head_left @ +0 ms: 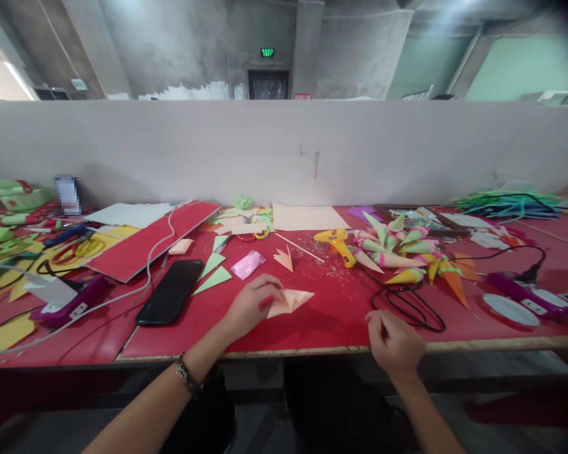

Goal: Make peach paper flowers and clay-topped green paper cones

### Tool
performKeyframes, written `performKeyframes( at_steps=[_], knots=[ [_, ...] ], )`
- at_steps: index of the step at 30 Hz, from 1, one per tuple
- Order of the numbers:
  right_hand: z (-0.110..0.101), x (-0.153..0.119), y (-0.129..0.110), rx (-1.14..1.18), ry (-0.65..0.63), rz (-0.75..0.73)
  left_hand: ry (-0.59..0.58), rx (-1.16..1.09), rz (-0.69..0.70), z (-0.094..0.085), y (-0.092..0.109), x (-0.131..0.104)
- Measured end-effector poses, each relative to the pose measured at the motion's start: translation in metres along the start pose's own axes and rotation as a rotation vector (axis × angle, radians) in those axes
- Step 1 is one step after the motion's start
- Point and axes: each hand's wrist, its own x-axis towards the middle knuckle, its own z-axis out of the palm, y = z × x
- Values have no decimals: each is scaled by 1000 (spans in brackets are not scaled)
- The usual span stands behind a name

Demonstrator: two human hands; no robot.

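My left hand (253,306) is over the table near the front edge, its fingers closed on the left end of a folded peach paper piece (293,301) with creased, pointed flaps. My right hand (395,343) is curled into a loose fist at the table edge, apart from the paper; nothing shows in it. Beyond the left hand lie a pink plastic packet (248,265) and another folded peach paper piece (284,257) with spiky points. Green paper triangles (213,280) lie to its left. A yellow glue gun (337,244) rests farther back.
On the left are a black phone (169,293), a red board (154,243), a white cable and a purple power strip (76,302). A pile of paper cones (397,246), a looped black cord (419,309), a white dish (510,310) and another purple power strip (530,296) are right.
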Motion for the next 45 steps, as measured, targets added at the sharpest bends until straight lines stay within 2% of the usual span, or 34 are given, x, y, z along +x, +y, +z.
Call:
performKeyframes(
  at_steps=[3,6,7,9,12,14,16,19,23,26,31,34,37,41,45],
  knots=[
    [-6,7,-8,149,-113,146,133,-96,-14,-8,2,-2],
    [-15,21,-32,550,-206,274,185,-204,-36,-13,6,-1],
    [-18,28,-44,667,-222,274,183,-236,-40,-14,7,-1],
    [-22,42,-69,838,-254,212,170,-271,-57,-14,11,-1],
    [-23,62,-105,980,-386,52,148,-279,-102,-14,16,-4],
    [-23,72,-121,1011,-462,-92,150,-270,-131,-14,18,-7],
    [-22,79,-131,1005,-462,-210,177,-248,-156,-16,17,-10],
    [-16,82,-136,1029,-519,-247,200,-250,-166,-20,14,-15],
    [-4,81,-137,1097,-622,-222,160,-225,-136,-27,15,-19],
    [1,80,-137,1123,-584,-237,168,-100,-42,-31,19,-21],
    [5,85,-133,1038,-513,-342,309,271,162,-30,21,-18],
    [12,86,-129,1057,-499,-356,309,432,224,-28,19,-16],
    [18,83,-126,1135,-530,-288,282,451,236,-25,17,-16],
    [19,76,-123,1281,-665,-146,214,376,206,-22,19,-15],
    [17,73,-121,1357,-761,32,209,281,176,-21,22,-11]
  ],
)
